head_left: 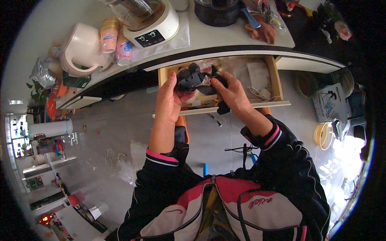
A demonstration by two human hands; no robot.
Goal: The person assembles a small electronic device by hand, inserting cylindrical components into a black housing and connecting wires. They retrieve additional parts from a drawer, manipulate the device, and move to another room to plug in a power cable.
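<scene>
Black bundled item (188,78), its exact kind unclear, is being held above the open drawer (280,82) by both hands. Slipping seems the likeliest trouble: if pressure were being eased on either side, a loose part could be dropped among the drawer's contents, or past its front edge onto the floor (120,132). Snagging also seems possible, should a loose end be caught on the white cord (263,95) at the drawer's right. The bundle's left portion is being cradled between the thumb and fingers of the left hand (168,96); its right portion is being pinched by the right hand (236,94), while a black end is being left hanging below those fingers. Whether both portions are being joined or parted cannot be told.
</scene>
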